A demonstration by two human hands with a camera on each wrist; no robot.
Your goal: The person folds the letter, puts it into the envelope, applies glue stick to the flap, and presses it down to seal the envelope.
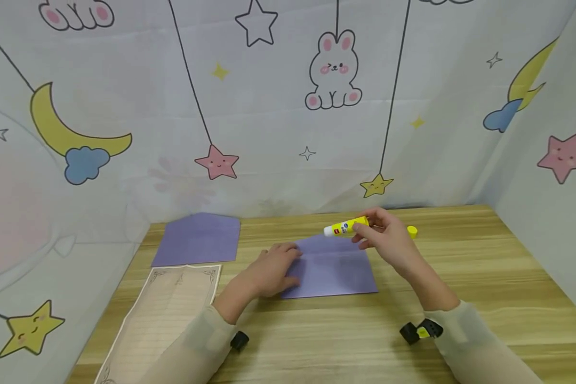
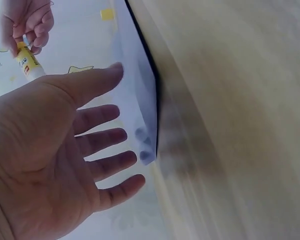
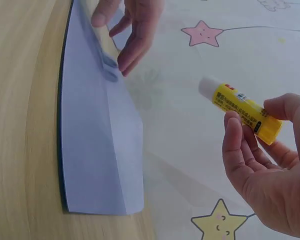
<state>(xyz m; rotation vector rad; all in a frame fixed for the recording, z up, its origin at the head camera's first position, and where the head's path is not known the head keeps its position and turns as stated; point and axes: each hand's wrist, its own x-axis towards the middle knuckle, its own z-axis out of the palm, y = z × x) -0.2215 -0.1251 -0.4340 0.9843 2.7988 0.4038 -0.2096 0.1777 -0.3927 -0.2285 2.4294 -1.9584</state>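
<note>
In the head view a purple envelope (image 1: 333,274) lies on the table with its flap opened out toward the back. My left hand (image 1: 271,272) is at the envelope's left side, fingers spread and fairly straight, the fingertips close over the paper. My right hand (image 1: 389,237) pinches a yellow glue stick (image 3: 242,107) between thumb and fingers. Its white end points left, uncapped, above the flap's right part. On the table behind the right hand sits a small yellow cap (image 1: 412,232).
A second purple envelope (image 1: 199,240) lies at the back left. In front of it is a cream sheet of bordered letter paper (image 1: 173,309), partly covered by the left sleeve. A printed curtain (image 1: 278,192) hangs along the table's back edge.
</note>
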